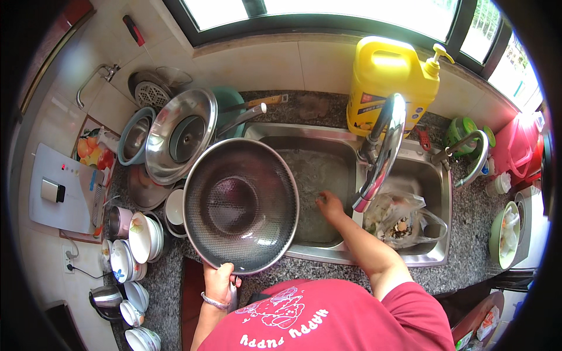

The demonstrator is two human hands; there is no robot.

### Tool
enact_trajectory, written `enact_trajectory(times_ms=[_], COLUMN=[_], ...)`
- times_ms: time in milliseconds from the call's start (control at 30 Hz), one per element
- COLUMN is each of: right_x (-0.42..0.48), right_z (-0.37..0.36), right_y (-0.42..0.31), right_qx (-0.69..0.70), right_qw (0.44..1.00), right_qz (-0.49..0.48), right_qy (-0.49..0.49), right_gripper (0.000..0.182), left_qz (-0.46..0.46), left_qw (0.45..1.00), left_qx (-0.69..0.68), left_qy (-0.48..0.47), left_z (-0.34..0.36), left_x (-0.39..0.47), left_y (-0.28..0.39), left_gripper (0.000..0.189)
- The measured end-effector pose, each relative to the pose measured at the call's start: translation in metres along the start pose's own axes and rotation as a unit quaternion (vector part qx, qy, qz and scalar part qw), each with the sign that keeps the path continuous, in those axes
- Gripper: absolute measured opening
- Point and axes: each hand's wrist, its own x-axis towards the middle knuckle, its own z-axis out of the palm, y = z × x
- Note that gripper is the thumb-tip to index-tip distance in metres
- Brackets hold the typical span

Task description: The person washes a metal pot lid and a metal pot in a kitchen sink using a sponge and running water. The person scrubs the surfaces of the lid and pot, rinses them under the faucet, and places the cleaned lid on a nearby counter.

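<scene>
My left hand (218, 283) grips the handle of a large wok (240, 206) with a honeycomb-textured inside, tilted so that its inner face shows. The wok overlaps the left edge of a steel double sink (303, 252). My right hand (330, 206) is over the water in the large left basin, holding nothing that I can see; its fingertips seem to be at the cloudy water. A chrome faucet (382, 153) arches between the basins. In the small right basin lies a clear plastic bag (410, 219) with food scraps.
A yellow detergent jug (386, 83) with a pump stands behind the sink. At left are a large steel basin (156, 151), stacked bowls (140, 239) and a kettle (106, 302). A second tap (476, 173) curves at the right, near a green bowl (496, 237).
</scene>
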Motion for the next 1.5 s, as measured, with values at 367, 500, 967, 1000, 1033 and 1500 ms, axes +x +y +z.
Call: enact_trajectory(times_ms=[367,500,967,1000,1033,1500], right_x=[0.019,0.024,0.009,-0.001,-0.010,-0.047], right_z=[0.066,0.057,-0.057,-0.074,-0.088,-0.053], right_y=[-0.034,-0.019,-0.033,-0.059,-0.076,-0.121], right_qx=[-0.380,-0.405,-0.342,-0.294,-0.246,0.132], right_qw=[0.883,0.857,0.885,0.909,0.932,0.958], right_qz=[-0.100,-0.043,-0.107,-0.102,-0.092,-0.078], right_qy=[-0.258,-0.316,-0.297,-0.275,-0.249,-0.241], right_gripper=[0.043,0.036,0.028,0.027,0.026,0.032], left_qz=[0.012,0.029,-0.030,-0.038,-0.046,-0.244], left_qw=[0.997,0.996,0.970,0.968,0.966,0.960], left_qx=[0.065,0.082,0.238,0.246,0.256,0.100], left_qy=[0.029,0.025,-0.029,-0.019,-0.014,-0.091], left_z=[0.003,0.010,0.059,0.059,0.061,0.060], left_x=[0.011,0.022,0.108,0.114,0.119,0.167], left_y=[0.010,0.004,-0.024,-0.027,-0.031,-0.071], left_gripper=[0.023,0.025,0.067,0.067,0.067,0.036])
